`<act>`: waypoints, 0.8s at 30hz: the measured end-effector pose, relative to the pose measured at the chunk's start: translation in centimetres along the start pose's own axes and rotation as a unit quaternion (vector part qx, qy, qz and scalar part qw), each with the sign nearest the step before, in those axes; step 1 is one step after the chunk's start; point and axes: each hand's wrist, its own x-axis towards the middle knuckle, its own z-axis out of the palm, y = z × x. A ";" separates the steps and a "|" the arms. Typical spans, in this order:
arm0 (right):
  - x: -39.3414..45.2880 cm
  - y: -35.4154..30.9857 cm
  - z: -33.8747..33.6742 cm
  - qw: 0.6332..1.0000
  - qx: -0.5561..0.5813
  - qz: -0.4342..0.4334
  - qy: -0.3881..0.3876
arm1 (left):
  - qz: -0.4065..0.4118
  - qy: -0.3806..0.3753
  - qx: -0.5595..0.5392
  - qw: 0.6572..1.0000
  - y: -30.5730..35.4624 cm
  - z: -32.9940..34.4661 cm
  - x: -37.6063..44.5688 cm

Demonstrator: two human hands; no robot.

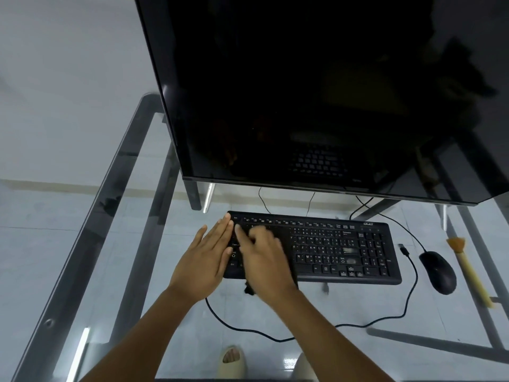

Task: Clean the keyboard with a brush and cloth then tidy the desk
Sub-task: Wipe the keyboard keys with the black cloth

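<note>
Head: glass desk (82, 271), pale tiled floor (41, 257) beneath.

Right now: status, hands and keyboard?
Left hand flat, steadying keyboard left end. Right hand wiping keys with dark cloth. Brush idle beside mouse.

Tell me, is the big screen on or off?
Off. The monitor is all black and only mirrors the keyboard.

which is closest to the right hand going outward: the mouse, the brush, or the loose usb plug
Measured from the right hand on the keyboard's left half:
1. usb plug, just past the keyboard's right end.
2. mouse, right of the plug.
3. brush, farthest right, near the desk frame.
</note>
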 end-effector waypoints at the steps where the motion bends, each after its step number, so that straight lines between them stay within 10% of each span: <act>1: 0.6 1.5 -0.2 0.999 -0.018 0.012 0.028 | 0.002 0.000 0.002 1.000 0.0 0.0 0.0; 5: 2.4 4.3 -0.6 0.981 -0.002 0.174 0.087 | -0.003 0.005 0.016 1.000 -0.1 0.3 0.0; 10: 1.2 0.3 -0.8 0.998 -0.029 0.020 0.054 | -0.001 0.002 0.023 1.000 -0.1 0.3 0.0; 15: 2.0 5.7 -2.0 0.977 -0.021 0.179 0.109 | -0.009 0.007 0.029 0.999 0.0 0.6 0.1; 21: 2.0 -0.1 -0.4 1.000 0.013 -0.002 -0.003 | -0.001 0.003 0.021 1.000 0.0 0.5 0.2; 24: 2.3 5.2 -2.2 0.996 0.018 0.086 0.033 | -0.003 -0.001 0.022 1.000 -0.2 0.4 0.1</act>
